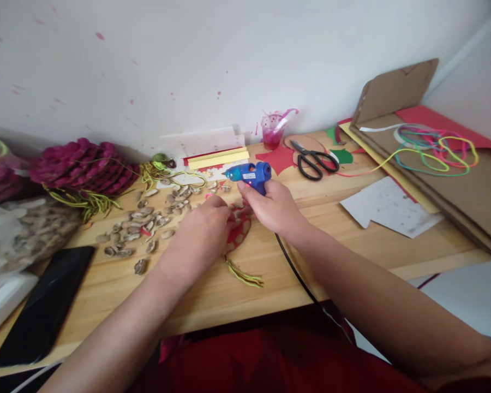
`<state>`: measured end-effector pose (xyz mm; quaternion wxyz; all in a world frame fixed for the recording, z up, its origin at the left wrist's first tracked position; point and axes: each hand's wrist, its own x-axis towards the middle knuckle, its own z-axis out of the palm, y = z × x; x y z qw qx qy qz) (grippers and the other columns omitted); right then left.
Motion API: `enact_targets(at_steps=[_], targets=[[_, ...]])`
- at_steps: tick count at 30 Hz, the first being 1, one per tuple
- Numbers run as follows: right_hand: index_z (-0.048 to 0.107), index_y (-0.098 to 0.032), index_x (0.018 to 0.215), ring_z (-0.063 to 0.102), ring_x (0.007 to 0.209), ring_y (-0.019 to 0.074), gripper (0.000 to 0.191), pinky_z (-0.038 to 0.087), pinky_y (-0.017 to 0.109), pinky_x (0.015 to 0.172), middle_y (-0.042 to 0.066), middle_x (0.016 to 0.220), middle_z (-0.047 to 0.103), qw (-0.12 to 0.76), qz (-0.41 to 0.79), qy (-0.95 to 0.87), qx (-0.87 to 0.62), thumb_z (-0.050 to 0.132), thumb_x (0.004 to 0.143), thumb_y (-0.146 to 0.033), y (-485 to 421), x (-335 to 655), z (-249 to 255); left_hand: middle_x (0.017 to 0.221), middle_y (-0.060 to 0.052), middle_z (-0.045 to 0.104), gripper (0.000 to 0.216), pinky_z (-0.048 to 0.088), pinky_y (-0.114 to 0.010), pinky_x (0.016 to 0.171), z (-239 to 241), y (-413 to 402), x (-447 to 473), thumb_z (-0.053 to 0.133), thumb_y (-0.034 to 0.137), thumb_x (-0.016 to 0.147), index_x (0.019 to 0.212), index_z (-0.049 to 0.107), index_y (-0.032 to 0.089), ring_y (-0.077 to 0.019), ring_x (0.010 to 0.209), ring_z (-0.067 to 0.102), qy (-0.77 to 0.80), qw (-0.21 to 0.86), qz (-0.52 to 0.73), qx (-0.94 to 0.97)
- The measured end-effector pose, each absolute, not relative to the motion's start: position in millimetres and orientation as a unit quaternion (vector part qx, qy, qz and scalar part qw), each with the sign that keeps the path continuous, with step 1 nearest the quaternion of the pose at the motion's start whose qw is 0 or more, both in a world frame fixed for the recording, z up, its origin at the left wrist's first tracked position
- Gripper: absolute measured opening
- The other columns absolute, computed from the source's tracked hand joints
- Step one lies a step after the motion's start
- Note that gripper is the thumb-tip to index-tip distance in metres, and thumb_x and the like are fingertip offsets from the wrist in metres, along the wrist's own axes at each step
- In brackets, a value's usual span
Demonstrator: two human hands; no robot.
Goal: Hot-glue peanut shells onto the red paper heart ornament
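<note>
My right hand point(272, 207) grips a blue glue gun point(250, 174) by its handle, nozzle pointing left over the table; its black cord point(294, 273) runs down to the table's front edge. My left hand point(204, 232) rests with fingers curled on a red paper disc point(238, 232) that bears several nut shells glued to it. What the fingertips pinch is hidden. Green-yellow strings point(245, 277) stick out from under the disc toward me.
Loose nut shells point(147, 224) lie scattered left of my hands. Dark red shell flowers point(84, 166) sit far left, a black phone point(45, 303) near left. Scissors point(315, 159), a pink cup point(272, 130), red and green paper, cardboard point(433, 164) with coloured cords lie right.
</note>
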<state>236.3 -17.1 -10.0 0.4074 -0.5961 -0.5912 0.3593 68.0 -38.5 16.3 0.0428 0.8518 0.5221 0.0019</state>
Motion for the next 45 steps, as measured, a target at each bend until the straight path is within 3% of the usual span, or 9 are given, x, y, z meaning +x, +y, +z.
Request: enact_targets(at_steps=[9, 45], targets=[[0.064, -0.025, 0.075, 0.069, 0.079, 0.0267, 0.036, 0.049, 0.035, 0.068, 0.004, 0.066, 0.067, 0.413, 0.359, -0.591, -0.592, 0.06, 0.092, -0.056, -18.4, 235.7, -10.5, 0.098, -0.012, 0.07, 0.028, 0.049, -0.03, 0.066, 13.4, -39.3, 70.8, 0.053, 0.03, 0.098, 0.091, 0.075, 0.015, -0.0229, 0.078, 0.07, 0.524, 0.015, -0.005, 0.852], [0.063, -0.024, 0.072, 0.068, 0.08, 0.0256, 0.039, 0.048, 0.036, 0.072, 0.004, 0.073, 0.068, 0.406, 0.353, -0.602, -0.59, 0.059, 0.092, -0.057, -19.0, 235.7, -10.2, 0.097, -0.013, 0.07, 0.03, 0.048, -0.033, 0.067, 12.0, -38.8, 70.5, 0.053, 0.03, 0.1, 0.09, 0.075, 0.013, -0.0235, 0.077, 0.068, 0.509, 0.021, -0.011, 0.86]])
